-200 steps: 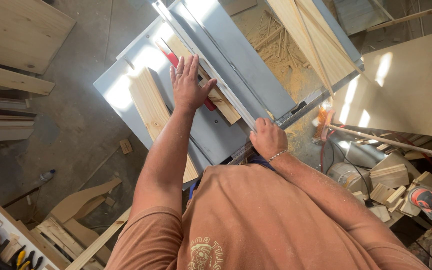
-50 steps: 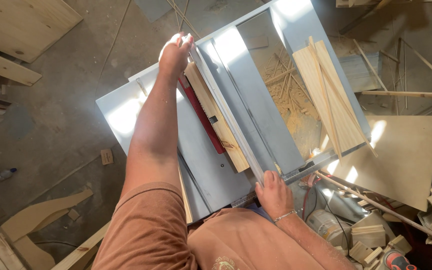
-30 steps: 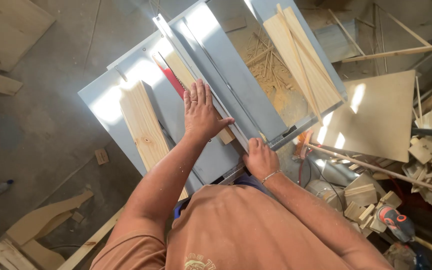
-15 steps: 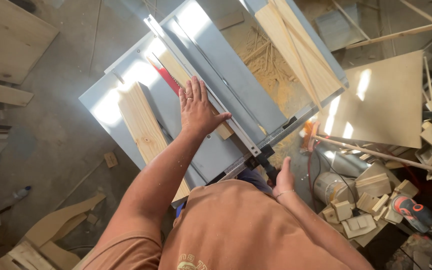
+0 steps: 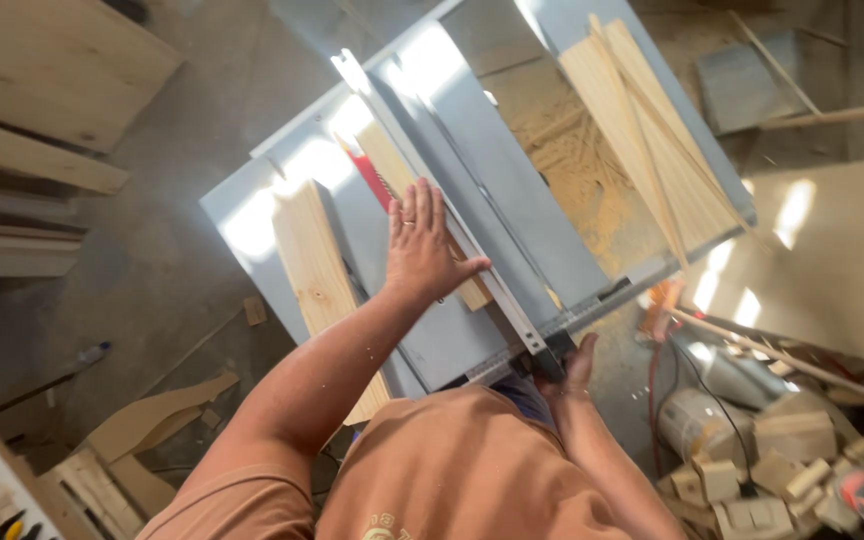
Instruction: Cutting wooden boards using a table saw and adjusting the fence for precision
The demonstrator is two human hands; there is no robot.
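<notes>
The person's left hand [image 5: 422,245] lies flat, fingers spread and together pointing away, pressing down on a narrow pale wooden strip [image 5: 407,200] that rests on the grey metal table of a table saw [image 5: 432,340]. The hand grips nothing; the palm only bears on the wood. The strip lies snug along the left face of the long grey rip fence [image 5: 452,220], and a red blade guard [image 5: 370,178] shows just to its left, beyond the fingertips. The right hand [image 5: 574,362] sits at the near edge of the table, just at the front end of the fence; whether it clasps the fence's lock or merely rests there cannot be told. 1 wider pale pine board [image 5: 320,285] lies loose on the left part of the table, apart from both hands, its near end hanging past the table edge. On the far right side a stack of thin pale slats [image 5: 652,150] rests beside a heap of sawdust [image 5: 567,170]. Judging from this layout, the strip looks part-way along the fence, with its near end under the palm and much of its length at the blade, so the pass seems underway rather than finished, and the wider board appears untouched. Small wood offcuts [image 5: 752,480] litter the floor at lower right.
</notes>
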